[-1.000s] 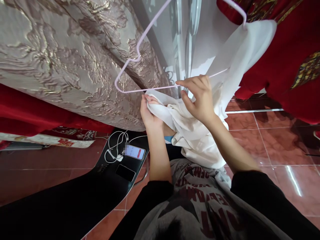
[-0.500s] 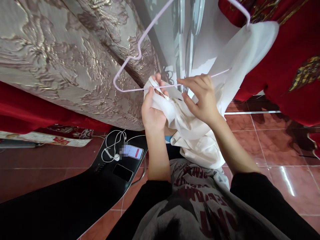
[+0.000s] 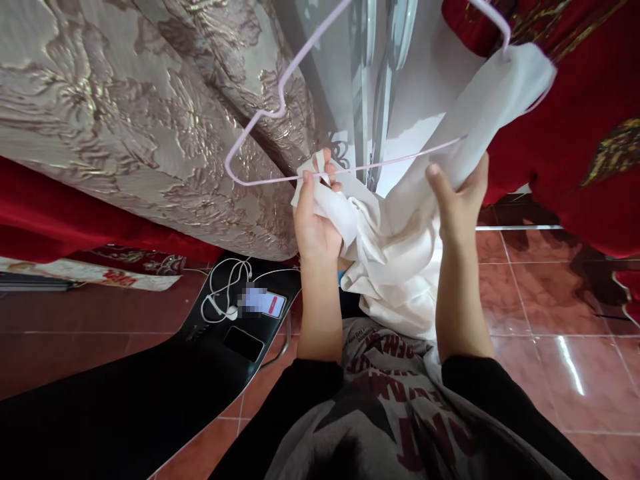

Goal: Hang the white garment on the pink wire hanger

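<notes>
A pale pink hanger [image 3: 254, 128] hangs in front of me, its top beyond the upper edge of view. White sheer cloth [image 3: 480, 107], perhaps a garment, covers the hanger's right end and droops in folds toward my lap. My left hand [image 3: 319, 223] pinches a strap-like edge of this cloth beside the hanger's thin bottom bar. On the other side, my right hand [image 3: 461, 200] clasps the draped cloth below the right end, thumb in front and fingers behind it. The bar runs between the two hands, and its right tip passes into the cloth.
A shiny floral curtain [image 3: 150, 133] fills the left, with red cloth [image 3: 590, 147] at the right. White doors with long handles [image 3: 367, 40] stand behind. On a black chair [image 3: 150, 387] lie a lit phone [image 3: 265, 302], a dark phone [image 3: 243, 344] and white earphones [image 3: 231, 312].
My right hand has moved right from near the bar's middle and taken hold of the cloth under the hanger's right end. My left hand keeps its pinch, shifted slightly right.
</notes>
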Tool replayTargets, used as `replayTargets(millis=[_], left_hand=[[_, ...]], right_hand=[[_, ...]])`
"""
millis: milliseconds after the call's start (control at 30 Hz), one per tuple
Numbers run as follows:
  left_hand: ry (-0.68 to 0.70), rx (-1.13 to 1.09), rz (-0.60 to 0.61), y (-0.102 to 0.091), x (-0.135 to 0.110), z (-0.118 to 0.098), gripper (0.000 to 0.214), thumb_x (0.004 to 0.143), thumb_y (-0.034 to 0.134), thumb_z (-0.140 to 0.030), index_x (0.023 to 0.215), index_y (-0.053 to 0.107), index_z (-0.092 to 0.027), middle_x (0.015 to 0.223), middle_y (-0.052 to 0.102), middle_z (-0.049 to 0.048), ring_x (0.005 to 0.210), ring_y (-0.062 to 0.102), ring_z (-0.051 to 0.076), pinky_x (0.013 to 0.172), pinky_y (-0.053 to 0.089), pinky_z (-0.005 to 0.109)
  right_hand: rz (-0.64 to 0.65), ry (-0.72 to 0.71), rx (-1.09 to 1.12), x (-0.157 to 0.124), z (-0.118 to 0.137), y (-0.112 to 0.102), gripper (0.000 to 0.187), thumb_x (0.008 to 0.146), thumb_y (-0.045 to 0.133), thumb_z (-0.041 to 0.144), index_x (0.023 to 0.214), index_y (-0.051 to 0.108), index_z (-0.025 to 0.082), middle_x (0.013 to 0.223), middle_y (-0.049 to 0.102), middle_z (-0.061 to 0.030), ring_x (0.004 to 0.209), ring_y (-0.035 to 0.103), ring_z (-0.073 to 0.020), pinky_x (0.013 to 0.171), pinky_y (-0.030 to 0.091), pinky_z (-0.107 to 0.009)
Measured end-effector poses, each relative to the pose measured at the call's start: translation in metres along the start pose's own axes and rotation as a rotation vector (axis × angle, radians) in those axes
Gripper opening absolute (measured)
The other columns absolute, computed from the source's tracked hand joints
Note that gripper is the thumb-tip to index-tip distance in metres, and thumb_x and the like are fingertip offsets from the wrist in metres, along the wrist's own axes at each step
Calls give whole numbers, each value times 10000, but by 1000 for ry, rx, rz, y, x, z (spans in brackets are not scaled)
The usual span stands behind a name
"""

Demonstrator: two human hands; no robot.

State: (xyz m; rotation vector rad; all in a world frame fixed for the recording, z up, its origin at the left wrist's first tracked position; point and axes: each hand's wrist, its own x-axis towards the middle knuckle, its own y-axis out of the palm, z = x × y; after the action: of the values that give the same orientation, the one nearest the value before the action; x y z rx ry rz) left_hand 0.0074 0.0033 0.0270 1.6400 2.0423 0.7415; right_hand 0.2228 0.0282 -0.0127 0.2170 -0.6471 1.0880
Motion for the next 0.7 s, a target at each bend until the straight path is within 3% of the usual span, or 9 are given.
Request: replayTargets(millis=[67, 167, 267, 333, 433, 567, 700], left_hand=[[5, 65, -7, -2, 1, 0, 281, 1050, 511, -404, 1042, 743, -244, 1406, 637, 67, 1441, 472, 285, 1049, 562, 358], [33, 124, -17, -5, 2, 0, 289, 1044, 518, -423, 1060, 752, -255, 1379, 657, 65, 1418, 500, 286, 1024, 581, 362], [105, 131, -23, -8, 3, 4, 236, 1022, 576, -405, 1053, 752, -251, 1327, 684, 73, 1328, 578, 275, 952, 599, 334], [206, 117, -28, -8, 2, 9, 205, 1000, 627, -402, 1047, 744, -240, 1275, 700, 78, 1239, 633, 258, 887, 599, 302], [330, 98, -14, -9, 2, 16, 205, 989, 652, -409, 1049, 744, -236, 1217, 713, 77, 1127, 678, 233, 798, 584, 271], [338, 152, 17, -11, 4, 17, 249, 986, 647, -458, 1084, 747, -253, 1306, 686, 81, 1133, 677, 243, 768, 572, 279], [313, 216, 36, -14, 6, 14, 304, 967, 648, -534, 1108, 740, -281, 1366, 664, 72, 1192, 650, 264, 783, 574, 300]], right_hand=[[-97, 35, -4, -3, 2, 7, 617, 798, 710, 594, 1215, 506, 187, 1179, 578, -88, 1104, 612, -192, 1042, 530, -434], [-326, 33, -57, -4, 19, 11, 250, 887, 641, 374, 894, 505, 165, 907, 509, -27, 898, 553, -109, 943, 523, -326], [-423, 80, -141, -2, 34, 7, 295, 884, 601, 201, 718, 358, 179, 736, 337, 12, 698, 383, -55, 737, 448, -228], [-405, 94, -171, 0, 40, 4, 341, 884, 580, 173, 684, 304, 187, 697, 267, 18, 653, 301, -50, 656, 378, -217], [-334, 76, -170, 4, 47, 2, 317, 904, 529, 175, 671, 314, 182, 674, 264, 13, 645, 282, -58, 630, 331, -224], [-214, 49, -102, 12, 58, -3, 321, 862, 504, 107, 636, 286, 174, 640, 252, 18, 625, 271, -46, 600, 268, -222], [52, 205, -176, 23, 76, -25, 260, 850, 533, 160, 608, 447, 122, 585, 388, 17, 564, 373, -27, 552, 264, -216]])
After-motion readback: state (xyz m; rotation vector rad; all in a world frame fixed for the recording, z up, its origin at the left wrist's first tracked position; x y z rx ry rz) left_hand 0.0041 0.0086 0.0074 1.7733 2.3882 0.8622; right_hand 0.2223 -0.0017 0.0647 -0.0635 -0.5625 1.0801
